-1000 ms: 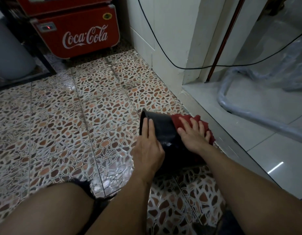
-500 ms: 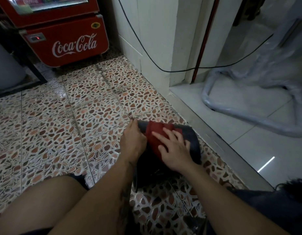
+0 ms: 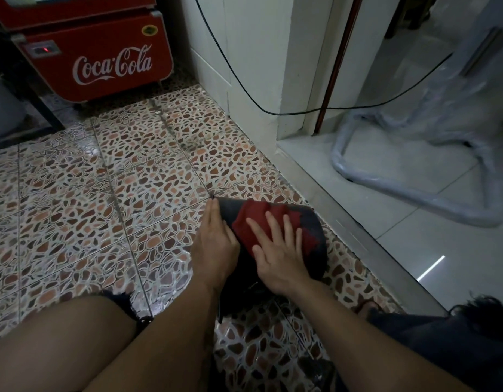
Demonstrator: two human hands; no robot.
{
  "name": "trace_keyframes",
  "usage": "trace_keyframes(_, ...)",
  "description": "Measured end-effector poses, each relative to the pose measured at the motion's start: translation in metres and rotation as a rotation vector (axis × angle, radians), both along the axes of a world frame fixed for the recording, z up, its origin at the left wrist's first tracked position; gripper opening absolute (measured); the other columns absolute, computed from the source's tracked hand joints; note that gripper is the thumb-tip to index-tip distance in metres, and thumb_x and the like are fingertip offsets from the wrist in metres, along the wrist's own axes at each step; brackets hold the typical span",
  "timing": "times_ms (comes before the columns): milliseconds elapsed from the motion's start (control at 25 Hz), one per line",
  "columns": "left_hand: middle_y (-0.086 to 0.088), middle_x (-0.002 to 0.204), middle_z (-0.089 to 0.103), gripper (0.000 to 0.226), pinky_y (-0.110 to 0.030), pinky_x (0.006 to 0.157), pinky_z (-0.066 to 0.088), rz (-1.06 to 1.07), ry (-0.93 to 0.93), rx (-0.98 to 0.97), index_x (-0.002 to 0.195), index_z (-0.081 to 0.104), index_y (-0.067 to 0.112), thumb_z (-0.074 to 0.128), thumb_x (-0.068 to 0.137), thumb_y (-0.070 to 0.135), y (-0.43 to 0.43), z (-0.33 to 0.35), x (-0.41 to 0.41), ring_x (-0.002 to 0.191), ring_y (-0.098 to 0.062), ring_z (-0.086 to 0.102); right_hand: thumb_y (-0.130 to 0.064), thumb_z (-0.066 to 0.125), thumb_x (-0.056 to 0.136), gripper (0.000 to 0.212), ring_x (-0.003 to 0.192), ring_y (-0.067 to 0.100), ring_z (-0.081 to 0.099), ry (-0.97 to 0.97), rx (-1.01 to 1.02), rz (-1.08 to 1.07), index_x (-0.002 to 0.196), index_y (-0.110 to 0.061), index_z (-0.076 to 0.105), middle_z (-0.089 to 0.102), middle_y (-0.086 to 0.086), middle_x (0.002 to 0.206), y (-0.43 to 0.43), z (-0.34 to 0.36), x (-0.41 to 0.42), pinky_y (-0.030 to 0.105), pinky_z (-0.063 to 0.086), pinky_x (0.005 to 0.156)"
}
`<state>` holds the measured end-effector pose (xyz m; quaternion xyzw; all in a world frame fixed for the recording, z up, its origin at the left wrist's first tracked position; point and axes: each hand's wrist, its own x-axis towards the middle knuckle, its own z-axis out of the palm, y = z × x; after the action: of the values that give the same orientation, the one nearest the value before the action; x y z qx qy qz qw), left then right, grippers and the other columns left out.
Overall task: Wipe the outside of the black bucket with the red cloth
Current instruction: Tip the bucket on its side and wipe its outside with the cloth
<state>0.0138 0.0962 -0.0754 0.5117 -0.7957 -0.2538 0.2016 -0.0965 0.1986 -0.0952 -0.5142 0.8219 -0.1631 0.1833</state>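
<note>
The black bucket (image 3: 315, 236) lies on its side on the patterned floor, just left of the door sill. The red cloth (image 3: 254, 219) is spread over its upper side. My right hand (image 3: 275, 250) presses flat on the cloth with fingers spread. My left hand (image 3: 215, 244) holds the bucket's left side, fingers along its edge. The bucket's near part is hidden under my hands and forearms.
A red Coca-Cola cooler (image 3: 97, 60) stands at the back left. A white wall corner (image 3: 253, 66) with a black cable (image 3: 244, 94) rises behind the bucket. A metal sill (image 3: 357, 230) borders white tiles, where a plastic-wrapped tube frame (image 3: 386, 188) lies. My knees fill the foreground.
The bucket has been turned so its side faces up. My right hand slid the cloth from the bucket's far right end to its top. My left hand shifted to the left edge.
</note>
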Motion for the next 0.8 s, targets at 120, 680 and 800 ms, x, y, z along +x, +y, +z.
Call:
trace_keyframes(120, -0.001, 0.164, 0.025, 0.058, -0.035, 0.113, 0.028, 0.02, 0.011, -0.017, 0.157, 0.023, 0.018, 0.035, 0.1, 0.022, 0.002, -0.002, -0.001, 0.146, -0.02, 0.032, -0.052, 0.018, 0.095, 0.06, 0.155, 0.022, -0.012, 0.04, -0.007, -0.086, 0.154, -0.051, 0.005, -0.002, -0.006, 0.17, 0.018, -0.016, -0.028, 0.054, -0.011, 0.122)
trace_keyframes(680, 0.003, 0.158, 0.039, 0.051, -0.032, 0.12, 0.025, 0.065, 0.254, 0.163, 0.153, 0.036, 0.025, 0.035, 0.102, 0.019, -0.023, -0.001, -0.001, 0.144, -0.014, 0.035, -0.038, 0.036, 0.094, 0.049, 0.155, 0.024, 0.007, -0.033, -0.209, 0.01, 0.142, -0.038, 0.044, 0.029, -0.002, 0.164, -0.024, -0.005, 0.0, 0.051, -0.006, 0.124)
trace_keyframes(800, 0.006, 0.158, 0.039, 0.051, -0.036, 0.12, 0.026, 0.06, 0.25, 0.178, 0.152, 0.036, 0.028, 0.035, 0.102, 0.023, -0.028, 0.001, -0.003, 0.144, -0.013, 0.035, -0.028, 0.044, 0.093, 0.04, 0.153, 0.025, 0.019, -0.025, -0.279, -0.031, 0.131, -0.03, 0.055, 0.04, 0.002, 0.158, 0.004, -0.021, -0.028, 0.054, 0.009, 0.125)
